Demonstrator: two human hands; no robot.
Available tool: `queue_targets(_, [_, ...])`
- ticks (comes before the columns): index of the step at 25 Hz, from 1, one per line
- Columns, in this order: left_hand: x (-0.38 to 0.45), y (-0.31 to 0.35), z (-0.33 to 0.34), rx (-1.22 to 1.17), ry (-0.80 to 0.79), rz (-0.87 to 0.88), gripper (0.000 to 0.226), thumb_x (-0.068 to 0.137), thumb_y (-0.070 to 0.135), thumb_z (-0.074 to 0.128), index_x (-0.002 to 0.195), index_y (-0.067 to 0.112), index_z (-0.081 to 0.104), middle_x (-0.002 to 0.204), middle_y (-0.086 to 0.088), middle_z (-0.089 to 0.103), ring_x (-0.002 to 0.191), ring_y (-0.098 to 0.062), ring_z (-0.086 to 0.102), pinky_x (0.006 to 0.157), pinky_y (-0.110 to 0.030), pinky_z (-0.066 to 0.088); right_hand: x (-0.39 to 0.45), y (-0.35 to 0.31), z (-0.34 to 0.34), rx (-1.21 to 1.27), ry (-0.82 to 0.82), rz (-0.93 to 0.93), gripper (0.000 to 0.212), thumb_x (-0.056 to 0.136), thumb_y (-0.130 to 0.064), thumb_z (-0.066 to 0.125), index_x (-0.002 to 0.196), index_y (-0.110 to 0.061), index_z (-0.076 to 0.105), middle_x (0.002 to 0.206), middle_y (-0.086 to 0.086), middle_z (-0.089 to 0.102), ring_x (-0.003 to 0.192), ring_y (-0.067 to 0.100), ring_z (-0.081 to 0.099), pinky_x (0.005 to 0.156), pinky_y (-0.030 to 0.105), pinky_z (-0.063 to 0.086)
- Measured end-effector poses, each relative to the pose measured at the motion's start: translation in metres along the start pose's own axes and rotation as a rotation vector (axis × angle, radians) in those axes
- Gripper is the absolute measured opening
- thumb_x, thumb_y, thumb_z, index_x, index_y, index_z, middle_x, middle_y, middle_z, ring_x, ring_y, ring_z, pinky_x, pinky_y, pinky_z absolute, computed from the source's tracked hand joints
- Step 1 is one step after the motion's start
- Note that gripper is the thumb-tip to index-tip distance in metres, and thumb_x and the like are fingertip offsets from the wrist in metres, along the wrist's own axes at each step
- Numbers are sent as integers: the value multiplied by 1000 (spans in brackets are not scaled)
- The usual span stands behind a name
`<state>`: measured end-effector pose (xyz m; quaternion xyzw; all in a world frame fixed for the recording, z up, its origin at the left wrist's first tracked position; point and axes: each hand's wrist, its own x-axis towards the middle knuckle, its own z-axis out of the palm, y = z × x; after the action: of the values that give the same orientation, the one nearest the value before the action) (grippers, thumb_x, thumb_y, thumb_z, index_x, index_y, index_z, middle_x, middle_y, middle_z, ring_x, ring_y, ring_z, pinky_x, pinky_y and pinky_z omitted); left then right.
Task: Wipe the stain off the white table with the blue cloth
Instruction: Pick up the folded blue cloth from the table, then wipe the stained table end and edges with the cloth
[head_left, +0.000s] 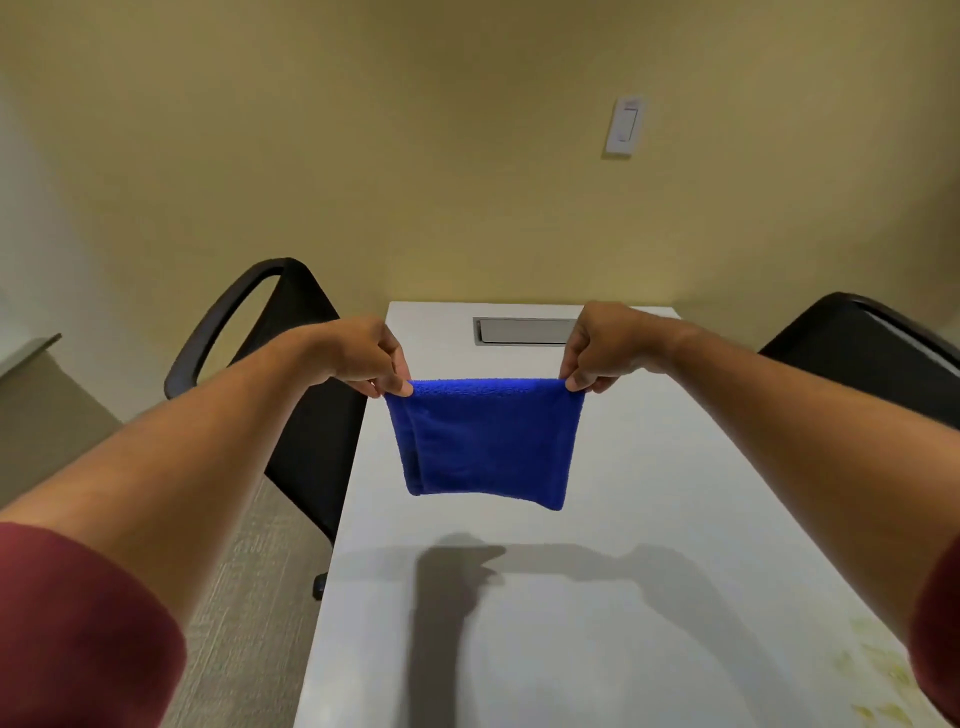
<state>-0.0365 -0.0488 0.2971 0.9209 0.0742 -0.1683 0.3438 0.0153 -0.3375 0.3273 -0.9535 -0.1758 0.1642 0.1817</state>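
Both hands pinch a fuzzy, folded blue cloth aloft.

White table, long and narrow, running away from the viewer toward a beige wall. A recessed grey hatch is set into its far end. A yellowish stain lies on the near right corner, well apart from the hatch.

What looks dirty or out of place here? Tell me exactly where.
A yellowish stain smears the white table at its near right edge, beside the right forearm. The blue cloth hangs folded in the air, pinched by the left hand and right hand, not yet touching the table.
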Motion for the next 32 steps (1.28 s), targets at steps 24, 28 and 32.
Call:
queue_targets(24, [-218, 304, 270, 129, -105, 291, 17, 77, 4, 76, 63, 13, 76, 79, -7, 77, 80, -17, 71, 59, -22, 57, -417, 258, -62, 4, 275, 268, 7, 83, -6, 71, 86, -2, 75, 83, 13, 76, 81, 26, 75, 74, 39, 64])
queue_targets(28, [-223, 334, 314, 170, -134, 301, 14, 76, 5, 77, 65, 12, 76, 76, -7, 77, 80, -18, 72, 70, -28, 60, -449, 301, -59, 43, 283, 299, 5, 84, -4, 70, 83, -4, 75, 80, 12, 74, 77, 23, 74, 71, 34, 64])
queue_targets(32, [-207, 358, 346, 209, -156, 303, 8, 77, 5, 76, 71, 9, 76, 85, -10, 77, 88, -21, 72, 76, -31, 61, -452, 340, -53, 51, 293, 320, 6, 85, -3, 68, 84, -1, 74, 82, 14, 74, 81, 26, 74, 76, 39, 64])
